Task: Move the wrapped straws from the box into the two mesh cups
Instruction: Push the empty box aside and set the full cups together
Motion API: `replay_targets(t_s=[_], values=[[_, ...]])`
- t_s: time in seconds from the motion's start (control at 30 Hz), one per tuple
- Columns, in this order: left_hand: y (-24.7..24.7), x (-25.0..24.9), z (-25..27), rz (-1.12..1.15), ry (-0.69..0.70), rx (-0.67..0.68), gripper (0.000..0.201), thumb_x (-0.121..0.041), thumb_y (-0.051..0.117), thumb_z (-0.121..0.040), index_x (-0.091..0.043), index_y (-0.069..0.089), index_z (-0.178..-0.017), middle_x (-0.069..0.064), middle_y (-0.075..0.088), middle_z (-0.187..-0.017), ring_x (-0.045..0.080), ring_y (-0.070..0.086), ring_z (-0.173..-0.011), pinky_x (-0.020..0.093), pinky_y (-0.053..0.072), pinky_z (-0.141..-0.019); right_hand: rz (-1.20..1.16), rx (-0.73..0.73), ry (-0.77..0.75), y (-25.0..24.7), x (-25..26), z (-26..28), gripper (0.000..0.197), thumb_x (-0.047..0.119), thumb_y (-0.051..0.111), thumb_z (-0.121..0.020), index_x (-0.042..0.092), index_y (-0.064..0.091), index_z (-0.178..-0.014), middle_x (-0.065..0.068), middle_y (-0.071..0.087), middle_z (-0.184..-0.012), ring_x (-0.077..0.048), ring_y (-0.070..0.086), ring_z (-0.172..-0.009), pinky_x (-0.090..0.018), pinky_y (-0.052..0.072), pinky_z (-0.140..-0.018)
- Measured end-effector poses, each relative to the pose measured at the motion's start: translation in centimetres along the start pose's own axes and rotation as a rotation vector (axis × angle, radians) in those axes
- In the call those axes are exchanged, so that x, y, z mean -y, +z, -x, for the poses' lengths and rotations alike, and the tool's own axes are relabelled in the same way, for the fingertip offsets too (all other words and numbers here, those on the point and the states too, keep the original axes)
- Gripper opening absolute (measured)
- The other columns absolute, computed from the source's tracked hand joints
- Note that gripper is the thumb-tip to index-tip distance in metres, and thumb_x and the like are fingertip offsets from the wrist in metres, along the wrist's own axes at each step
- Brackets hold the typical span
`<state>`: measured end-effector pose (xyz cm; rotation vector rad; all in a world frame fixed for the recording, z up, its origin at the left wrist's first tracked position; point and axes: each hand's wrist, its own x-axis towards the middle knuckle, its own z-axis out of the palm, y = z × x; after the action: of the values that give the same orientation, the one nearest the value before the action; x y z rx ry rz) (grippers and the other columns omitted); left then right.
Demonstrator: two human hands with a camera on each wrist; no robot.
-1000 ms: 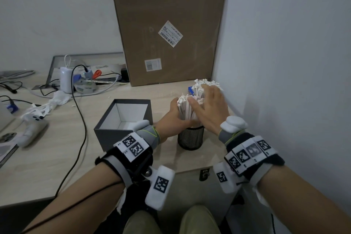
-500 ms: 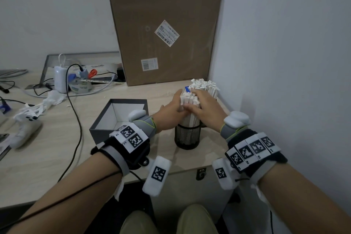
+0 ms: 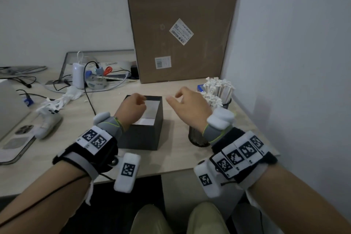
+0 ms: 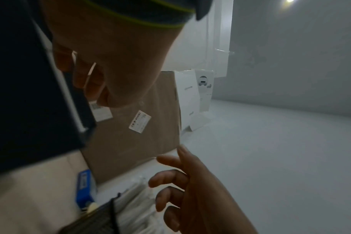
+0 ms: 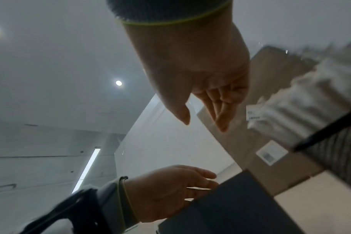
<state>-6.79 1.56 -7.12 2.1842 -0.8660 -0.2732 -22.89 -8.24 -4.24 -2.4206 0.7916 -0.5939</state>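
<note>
Above the box (image 3: 143, 122), the left hand (image 3: 133, 109) hangs loosely curled and holds nothing; the right hand (image 3: 190, 106) is relaxed and empty too. Straws (image 3: 218, 89) stand crowded in both cups (image 3: 197, 138) at right. A careless right wrist could tip the near cup.

Setting: office or lab desk, pushed into a corner of plain white walls. You sit at a pale wood-look desk (image 3: 57, 159). At centre top, a tall cardboard carton (image 3: 180, 24) with shipping labels leans on the wall. At left, a white charger (image 3: 78, 75), black cables (image 3: 89, 99), a game controller (image 3: 48, 121) and a phone (image 3: 16, 143) lying face down. In your right wrist view, a bare concrete ceiling with a strip light (image 5: 86, 167).
</note>
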Motion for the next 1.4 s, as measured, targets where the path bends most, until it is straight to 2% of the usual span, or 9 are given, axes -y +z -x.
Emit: replay_targets(t_s=[0.17, 0.23, 0.33, 0.43, 0.6, 0.93, 1.13, 1.27, 1.4], values=[[-0.7, 2.3, 1.6, -0.048, -0.011, 0.036, 0.039, -0.001, 0.045, -0.087, -0.009, 0.049, -0.125, 0.011, 0.057, -0.121, 0.023, 0.054, -0.1, 0.031, 0.044, -0.077, 0.097, 0.258, 0.146, 5.2, 2.0, -2.0, 0.047, 0.049, 0.048, -0.091, 0.01, 0.047, -0.065, -0.006, 0.058, -0.064, -0.027, 0.061, -0.061, -0.028, 0.042, -0.054], [-0.8, 2.9, 2.3, -0.073, 0.012, 0.028, 0.042, -0.001, 0.045, -0.086, -0.01, 0.046, -0.127, 0.01, 0.056, -0.121, 0.024, 0.054, -0.104, 0.03, 0.044, -0.08, 0.08, 0.306, 0.186, 6.5, 2.5, -2.3, 0.046, 0.044, 0.046, -0.092, 0.009, 0.05, -0.062, -0.007, 0.06, -0.061, -0.025, 0.058, -0.055, -0.028, 0.047, -0.057], [-0.7, 3.4, 3.5, -0.03, 0.06, -0.002, 0.047, 0.004, 0.045, -0.083, -0.009, 0.045, -0.128, 0.01, 0.054, -0.121, 0.024, 0.052, -0.113, 0.027, 0.04, -0.083, 0.037, 0.32, 0.192, 7.7, 2.9, -2.0, 0.033, 0.033, 0.048, -0.088, 0.003, 0.061, -0.093, -0.016, 0.068, -0.093, -0.031, 0.063, -0.077, -0.03, 0.048, -0.064], [-1.0, 3.7, 4.7, 0.033, 0.071, -0.023, 0.049, 0.007, 0.045, -0.082, -0.009, 0.045, -0.129, 0.01, 0.053, -0.123, 0.022, 0.05, -0.117, 0.023, 0.036, -0.086, 0.036, 0.283, 0.183, 8.6, 3.7, -0.7, 0.042, 0.022, 0.049, -0.09, 0.001, 0.042, -0.126, -0.019, 0.059, -0.118, -0.036, 0.059, -0.098, -0.03, 0.044, -0.07], [-1.2, 4.4, 5.9, 0.04, 0.05, -0.051, 0.045, -0.005, 0.053, -0.087, -0.009, 0.045, -0.132, 0.01, 0.051, -0.13, 0.022, 0.049, -0.123, 0.024, 0.039, -0.092, 0.091, 0.117, 0.008, 8.9, 4.2, 2.1, 0.061, 0.021, 0.041, -0.092, 0.005, 0.015, -0.145, -0.021, 0.065, -0.101, -0.037, 0.058, -0.079, -0.034, 0.04, -0.063], [1.3, 3.8, 5.8, -0.25, -0.138, 0.152, 0.045, -0.025, 0.05, -0.089, 0.001, 0.039, -0.124, 0.022, 0.041, -0.132, 0.04, 0.045, -0.118, 0.041, 0.04, -0.102, 0.117, 0.057, -0.044, 10.1, 4.1, 3.3, 0.069, 0.02, 0.036, -0.097, 0.007, -0.006, -0.151, -0.022, 0.066, -0.088, -0.033, 0.052, -0.067, -0.034, 0.033, -0.06], [1.9, 2.7, 5.2, -0.14, -0.236, 0.165, 0.043, -0.017, 0.054, -0.09, 0.003, 0.035, -0.124, 0.025, 0.046, -0.13, 0.038, 0.05, -0.118, 0.044, 0.044, -0.098, 0.038, 0.097, -0.019, 10.0, 4.2, 3.0, 0.072, 0.029, 0.04, -0.097, 0.009, -0.003, -0.151, -0.026, 0.066, -0.094, -0.043, 0.061, -0.082, -0.036, 0.035, -0.062], [1.7, 2.3, 5.7, -0.035, -0.214, 0.217, 0.011, -0.012, 0.043, -0.094, -0.003, 0.04, -0.101, 0.026, 0.051, -0.124, 0.041, 0.05, -0.117, 0.05, 0.041, -0.102, 0.06, 0.096, -0.011, 9.9, 4.1, 3.2, 0.071, 0.027, 0.039, -0.097, 0.01, -0.004, -0.151, -0.025, 0.067, -0.096, -0.042, 0.062, -0.084, -0.037, 0.035, -0.063], [1.7, 2.6, 5.9, 0.116, -0.187, 0.258, 0.02, -0.006, 0.046, -0.09, -0.001, 0.05, -0.109, 0.019, 0.057, -0.111, 0.033, 0.056, -0.1, 0.041, 0.049, -0.092, 0.077, 0.092, -0.008, 10.0, 4.2, 3.5, 0.069, 0.022, 0.038, -0.097, 0.01, -0.003, -0.151, -0.025, 0.067, -0.098, -0.041, 0.061, -0.085, -0.035, 0.034, -0.063]])
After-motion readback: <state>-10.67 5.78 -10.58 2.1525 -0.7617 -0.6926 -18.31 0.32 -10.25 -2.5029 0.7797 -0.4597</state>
